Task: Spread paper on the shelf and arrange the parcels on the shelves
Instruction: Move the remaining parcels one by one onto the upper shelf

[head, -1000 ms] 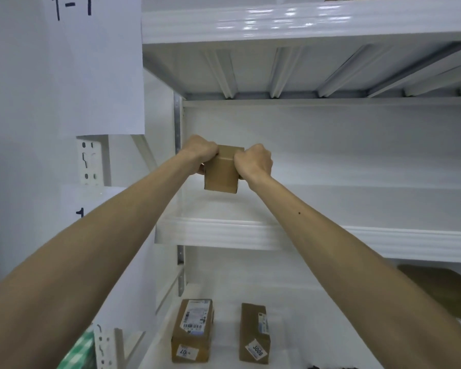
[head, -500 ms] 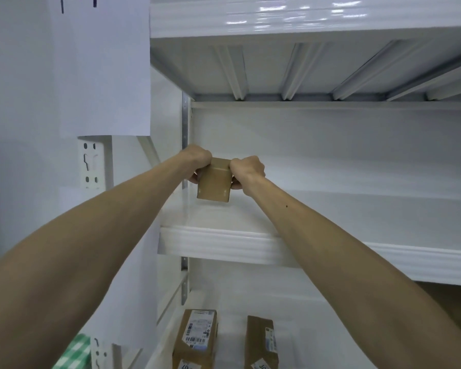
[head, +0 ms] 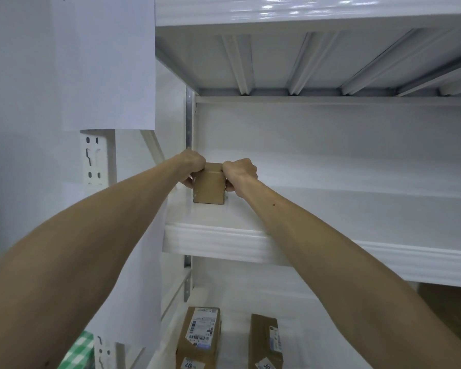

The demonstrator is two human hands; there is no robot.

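Note:
A small brown cardboard parcel [head: 209,186] stands on the white paper-covered middle shelf [head: 224,241], near its left end. My left hand [head: 192,166] grips the parcel's left side and my right hand [head: 240,173] grips its right side, fingers curled over the top edges. Both arms reach up and forward from the bottom corners. The parcel's bottom edge sits on the shelf surface. Two more brown parcels with white labels, one on the left [head: 200,336] and one on the right [head: 265,342], lie on the lower shelf.
The upper shelf [head: 304,12] with ribbed underside hangs overhead. A white sheet of paper [head: 109,62] hangs on the left wall above a slotted upright [head: 93,158]. A green checked cloth [head: 77,352] shows at bottom left. A brown box [head: 453,307] sits lower right.
Both hands carried the small parcel further in and down until it rests on the middle shelf. The view has shifted left and upward slightly.

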